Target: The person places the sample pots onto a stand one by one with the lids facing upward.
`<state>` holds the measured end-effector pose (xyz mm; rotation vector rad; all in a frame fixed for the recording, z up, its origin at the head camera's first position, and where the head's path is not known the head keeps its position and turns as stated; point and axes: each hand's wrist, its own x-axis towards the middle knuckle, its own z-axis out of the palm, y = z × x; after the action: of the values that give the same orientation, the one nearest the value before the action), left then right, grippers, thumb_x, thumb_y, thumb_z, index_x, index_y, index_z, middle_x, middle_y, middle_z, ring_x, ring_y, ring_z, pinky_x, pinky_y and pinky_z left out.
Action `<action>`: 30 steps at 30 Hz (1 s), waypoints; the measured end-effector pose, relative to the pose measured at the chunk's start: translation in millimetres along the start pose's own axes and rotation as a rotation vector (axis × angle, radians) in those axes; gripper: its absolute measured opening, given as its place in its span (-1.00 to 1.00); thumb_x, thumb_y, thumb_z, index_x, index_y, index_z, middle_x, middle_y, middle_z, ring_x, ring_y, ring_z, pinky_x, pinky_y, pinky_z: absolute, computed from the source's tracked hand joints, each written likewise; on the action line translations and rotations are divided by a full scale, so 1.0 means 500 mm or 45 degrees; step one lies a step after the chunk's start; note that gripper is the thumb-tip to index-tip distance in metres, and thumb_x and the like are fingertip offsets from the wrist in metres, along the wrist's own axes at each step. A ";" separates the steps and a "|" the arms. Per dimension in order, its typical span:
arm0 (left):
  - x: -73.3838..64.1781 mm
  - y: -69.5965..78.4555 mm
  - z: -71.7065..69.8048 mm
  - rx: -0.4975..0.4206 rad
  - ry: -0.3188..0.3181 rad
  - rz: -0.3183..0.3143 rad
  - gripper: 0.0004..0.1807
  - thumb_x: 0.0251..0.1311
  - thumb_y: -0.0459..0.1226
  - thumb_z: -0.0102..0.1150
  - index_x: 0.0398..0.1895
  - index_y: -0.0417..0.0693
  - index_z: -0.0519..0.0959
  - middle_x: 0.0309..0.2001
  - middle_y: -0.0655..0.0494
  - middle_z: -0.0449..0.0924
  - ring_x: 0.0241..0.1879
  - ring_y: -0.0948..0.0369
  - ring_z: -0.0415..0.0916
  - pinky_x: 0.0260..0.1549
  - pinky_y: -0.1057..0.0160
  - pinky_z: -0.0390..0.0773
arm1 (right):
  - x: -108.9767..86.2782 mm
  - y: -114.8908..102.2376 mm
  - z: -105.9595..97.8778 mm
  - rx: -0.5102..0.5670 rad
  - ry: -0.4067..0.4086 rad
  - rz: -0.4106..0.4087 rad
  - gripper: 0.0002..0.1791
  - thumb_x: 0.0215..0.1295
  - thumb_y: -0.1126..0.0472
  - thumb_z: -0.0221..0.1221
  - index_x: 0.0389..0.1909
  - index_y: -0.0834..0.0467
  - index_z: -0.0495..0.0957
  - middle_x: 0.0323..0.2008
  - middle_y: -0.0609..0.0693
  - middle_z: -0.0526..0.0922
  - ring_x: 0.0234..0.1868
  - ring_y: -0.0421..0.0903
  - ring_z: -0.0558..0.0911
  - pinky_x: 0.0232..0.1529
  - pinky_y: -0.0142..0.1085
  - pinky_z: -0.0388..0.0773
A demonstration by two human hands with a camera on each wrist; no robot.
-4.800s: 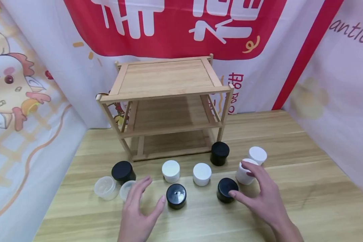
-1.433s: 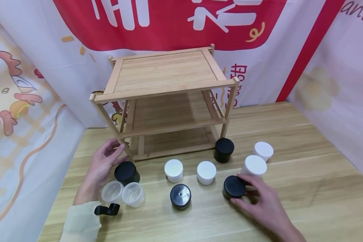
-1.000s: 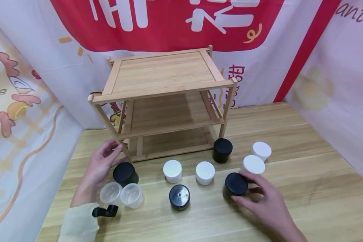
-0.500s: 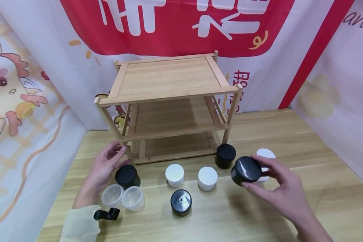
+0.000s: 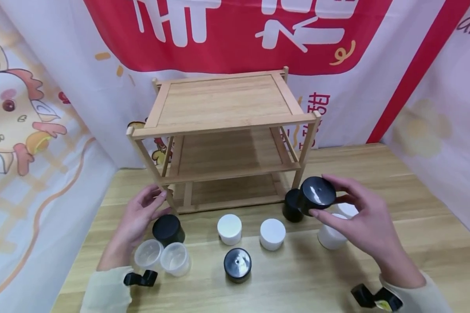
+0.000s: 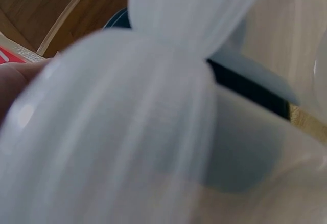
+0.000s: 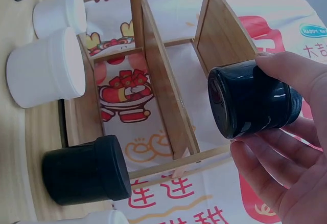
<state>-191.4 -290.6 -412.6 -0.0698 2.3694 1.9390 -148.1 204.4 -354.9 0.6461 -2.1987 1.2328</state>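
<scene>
My right hand (image 5: 362, 217) pinches a black round jar (image 5: 318, 192) between thumb and fingers, held above the table near the rack's right front leg. In the right wrist view this black jar (image 7: 250, 98) is glossy and sits clear of the rack. My left hand (image 5: 139, 217) grips the left front leg of the wooden three-tier rack (image 5: 227, 102), thumb in front and the other fingers partly hidden behind it. A standing black jar (image 5: 168, 229) is just beside that hand. Pale translucent shapes fill most of the left wrist view, blurred and close.
Two clear cups (image 5: 175, 258) stand at the left. White jars (image 5: 229, 229) and a glossy black jar (image 5: 237, 264) stand in front of the rack. Another black jar (image 5: 291, 205) is by its right leg, with two white jars (image 5: 330, 234) farther right. Printed cloth (image 5: 235, 34) hangs behind.
My right hand has lifted the black jar off the table and carried it up toward the rack's right side. Earlier, my left hand moved from near the clear cups to the rack leg.
</scene>
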 end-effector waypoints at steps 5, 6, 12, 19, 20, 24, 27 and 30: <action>0.016 0.026 0.000 -0.016 -0.012 0.065 -0.22 0.64 -0.02 0.09 0.71 -0.18 0.11 0.54 -0.25 0.22 0.39 0.11 0.37 0.22 0.22 0.75 | 0.016 -0.005 -0.002 -0.001 0.029 0.016 -0.07 -0.27 0.61 0.66 0.29 0.18 0.67 0.09 -0.39 0.73 0.01 -0.38 0.71 -0.05 -0.64 0.69; 0.018 0.032 -0.001 -0.017 -0.009 0.073 -0.22 0.65 -0.04 0.08 0.72 -0.19 0.09 0.55 -0.26 0.20 0.41 0.09 0.35 0.22 0.23 0.75 | 0.020 -0.007 -0.002 0.001 0.032 0.014 -0.07 -0.25 0.61 0.65 0.30 0.18 0.66 0.09 -0.39 0.73 0.01 -0.37 0.71 -0.05 -0.64 0.69; 0.021 0.056 -0.002 -0.007 -0.005 0.091 -0.25 0.68 -0.05 0.03 0.73 -0.17 0.08 0.58 -0.28 0.17 0.49 -0.02 0.29 0.26 0.22 0.72 | 0.046 -0.027 -0.009 0.018 0.056 0.021 -0.09 -0.19 0.64 0.61 0.32 0.18 0.66 0.07 -0.36 0.74 -0.01 -0.35 0.71 -0.04 -0.64 0.69; 0.013 0.054 0.001 -0.011 0.023 0.076 -0.32 0.71 -0.09 -0.03 0.72 -0.15 0.11 0.57 -0.28 0.19 0.49 -0.05 0.30 0.34 0.18 0.66 | 0.096 -0.060 -0.015 0.012 0.080 -0.024 -0.15 -0.12 0.60 0.60 0.31 0.17 0.66 0.07 -0.36 0.73 0.01 -0.31 0.70 -0.01 -0.64 0.68; 0.012 0.053 0.003 -0.019 0.024 0.077 -0.32 0.71 -0.10 -0.03 0.71 -0.16 0.12 0.57 -0.28 0.19 0.49 -0.04 0.30 0.35 0.17 0.66 | 0.107 -0.066 -0.018 0.019 0.086 -0.032 -0.16 -0.10 0.60 0.59 0.32 0.18 0.66 0.08 -0.34 0.73 0.02 -0.29 0.71 -0.01 -0.63 0.69; 0.002 0.039 0.010 -0.044 0.025 0.072 -0.33 0.71 -0.13 -0.03 0.71 -0.17 0.11 0.56 -0.28 0.19 0.49 -0.03 0.29 0.39 0.11 0.64 | 0.152 -0.098 -0.029 0.028 0.101 0.012 -0.24 0.05 0.50 0.58 0.34 0.12 0.65 0.09 -0.28 0.74 0.04 -0.24 0.71 0.00 -0.63 0.69; -0.009 0.023 0.014 -0.041 0.025 0.047 -0.32 0.71 -0.12 -0.03 0.72 -0.16 0.09 0.57 -0.28 0.18 0.51 -0.06 0.27 0.44 0.04 0.59 | 0.183 -0.119 -0.031 0.028 0.081 0.081 -0.28 0.15 0.36 0.58 0.37 0.01 0.64 0.11 -0.21 0.74 0.05 -0.20 0.71 0.01 -0.63 0.68; -0.019 0.006 0.019 -0.032 0.016 0.021 -0.30 0.71 -0.11 -0.02 0.73 -0.14 0.07 0.58 -0.29 0.16 0.55 -0.11 0.24 0.47 -0.01 0.55 | 0.204 -0.129 -0.030 0.023 0.040 0.123 -0.30 0.20 0.27 0.58 0.38 -0.06 0.63 0.12 -0.13 0.73 0.03 -0.17 0.71 0.01 -0.62 0.68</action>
<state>-181.7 -280.8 -410.5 -0.0638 2.3612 1.9818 -179.8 172.2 -242.0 0.5298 -2.2177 1.3041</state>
